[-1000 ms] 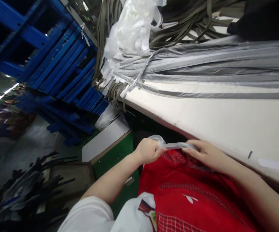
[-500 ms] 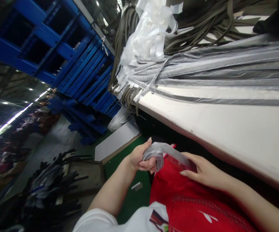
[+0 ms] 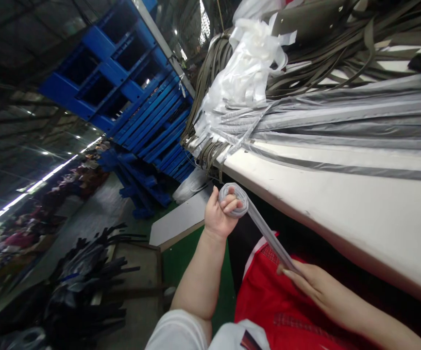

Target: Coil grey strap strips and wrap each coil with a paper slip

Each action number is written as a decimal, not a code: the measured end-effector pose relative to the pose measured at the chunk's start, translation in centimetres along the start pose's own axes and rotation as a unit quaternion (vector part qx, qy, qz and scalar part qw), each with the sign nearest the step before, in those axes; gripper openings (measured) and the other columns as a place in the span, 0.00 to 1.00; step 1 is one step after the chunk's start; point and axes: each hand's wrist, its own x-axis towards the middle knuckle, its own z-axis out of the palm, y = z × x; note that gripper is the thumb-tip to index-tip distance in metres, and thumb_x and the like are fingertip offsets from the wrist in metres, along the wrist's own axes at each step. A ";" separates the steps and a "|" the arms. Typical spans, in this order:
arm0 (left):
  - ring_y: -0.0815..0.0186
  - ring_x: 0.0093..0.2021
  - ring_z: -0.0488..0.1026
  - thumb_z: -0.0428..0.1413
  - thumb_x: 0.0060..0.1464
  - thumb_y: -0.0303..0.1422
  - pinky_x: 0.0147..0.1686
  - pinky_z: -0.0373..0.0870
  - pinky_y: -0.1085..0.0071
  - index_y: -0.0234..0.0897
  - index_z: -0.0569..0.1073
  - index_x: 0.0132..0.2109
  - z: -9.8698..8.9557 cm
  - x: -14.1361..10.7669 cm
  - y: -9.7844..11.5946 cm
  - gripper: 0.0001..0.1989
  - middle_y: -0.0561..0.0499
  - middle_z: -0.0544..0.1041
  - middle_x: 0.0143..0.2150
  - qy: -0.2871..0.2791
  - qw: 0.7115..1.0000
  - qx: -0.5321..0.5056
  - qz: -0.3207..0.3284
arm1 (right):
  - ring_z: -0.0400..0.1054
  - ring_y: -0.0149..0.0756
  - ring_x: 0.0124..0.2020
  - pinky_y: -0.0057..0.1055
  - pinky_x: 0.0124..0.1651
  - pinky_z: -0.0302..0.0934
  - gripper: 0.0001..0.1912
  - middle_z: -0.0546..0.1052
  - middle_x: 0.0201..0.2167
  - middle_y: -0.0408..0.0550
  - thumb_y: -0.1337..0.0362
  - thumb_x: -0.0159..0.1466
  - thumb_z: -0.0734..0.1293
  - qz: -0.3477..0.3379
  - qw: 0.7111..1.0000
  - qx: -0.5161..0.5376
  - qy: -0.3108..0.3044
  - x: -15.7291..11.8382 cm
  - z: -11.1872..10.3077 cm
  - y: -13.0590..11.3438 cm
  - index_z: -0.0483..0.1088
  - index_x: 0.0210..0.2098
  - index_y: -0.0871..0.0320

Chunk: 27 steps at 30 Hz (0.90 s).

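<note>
Left hand [image 3: 219, 218] wears coiled grey strip [image 3: 262, 229] (stretched to right hand [image 3: 312, 284]).

so it's a flat grey strip [image 3: 266, 232]; one end's wound into a roundish coil [image 3: 245, 203] with the left hand [image 3: 219, 216]'s fingers poking through the middle; the rest slants down pretty straight to the right hand [image 3: 310, 281]

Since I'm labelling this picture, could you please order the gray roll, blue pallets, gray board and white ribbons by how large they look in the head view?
1. Blue pallets
2. White ribbons, as one heap
3. Gray board
4. Gray roll, without its drawn-out strip

These are apparent sizes only.
</note>
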 end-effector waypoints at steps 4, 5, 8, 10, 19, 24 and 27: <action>0.72 0.24 0.67 0.42 0.66 0.46 0.51 0.70 0.62 0.32 0.73 0.44 -0.1 1.7 -4.5 0.23 0.56 0.66 0.24 -0.006 0.979 0.142 0.148 | 0.64 0.33 0.28 0.29 0.35 0.63 0.24 0.70 0.27 0.43 0.45 0.69 0.55 0.030 0.996 0.087 -0.007 -0.3 0.0 -2.6 0.70 0.39 0.58; 0.70 0.27 0.69 0.44 0.65 0.47 0.53 0.68 0.59 0.33 0.72 0.45 -0.4 1.6 -5.8 0.22 0.55 0.68 0.26 -0.026 0.955 0.228 0.187 | 0.60 0.31 0.24 0.27 0.31 0.60 0.25 0.67 0.24 0.41 0.44 0.68 0.55 0.038 0.993 0.115 -0.002 -0.5 -0.3 -3.0 0.70 0.40 0.59; 0.58 0.46 0.73 0.45 0.63 0.48 0.59 0.61 0.56 0.34 0.72 0.45 -1.2 0.3 -9.0 0.22 0.44 0.75 0.38 -0.155 0.796 0.537 0.232 | 0.55 0.28 0.22 0.27 0.28 0.55 0.23 0.62 0.19 0.38 0.46 0.68 0.58 0.031 0.978 0.203 0.028 -1.1 -1.9 -3.6 0.71 0.40 0.60; 0.51 0.54 0.70 0.44 0.62 0.46 0.59 0.61 0.54 0.33 0.73 0.44 -1.7 -0.9 -10.0 0.22 0.37 0.76 0.47 -0.250 0.662 0.677 0.204 | 0.56 0.29 0.21 0.28 0.29 0.56 0.21 0.61 0.17 0.37 0.47 0.67 0.59 0.032 0.965 0.250 0.068 -1.6 -2.8 -3.2 0.70 0.37 0.59; 0.65 0.22 0.65 0.49 0.59 0.51 0.31 0.65 0.68 0.39 0.68 0.22 -3.2 -1.1 -8.8 0.25 0.51 0.66 0.19 -0.368 0.485 0.793 0.013 | 0.72 0.43 0.39 0.38 0.45 0.63 0.15 0.78 0.40 0.51 0.54 0.68 0.60 0.058 0.970 -0.224 0.074 -3.4 -4.0 -0.1 0.73 0.44 0.56; 0.71 0.14 0.59 0.37 0.62 0.56 0.20 0.59 0.73 0.36 0.73 0.24 -3.6 -0.8 -7.0 0.35 0.54 0.63 0.13 -0.409 0.610 0.610 -0.297 | 0.72 0.42 0.37 0.38 0.44 0.63 0.19 0.79 0.35 0.51 0.54 0.71 0.55 0.032 0.951 -0.301 0.059 -3.4 -3.8 0.7 0.75 0.41 0.55; 0.71 0.10 0.57 0.38 0.59 0.60 0.14 0.57 0.73 0.33 0.75 0.26 -3.9 -0.9 -7.0 0.38 0.54 0.62 0.10 -0.369 0.709 0.435 -0.415 | 0.72 0.38 0.33 0.34 0.39 0.63 0.22 0.78 0.34 0.47 0.52 0.72 0.51 0.042 0.977 -0.192 0.079 -3.0 -3.3 0.9 0.72 0.44 0.54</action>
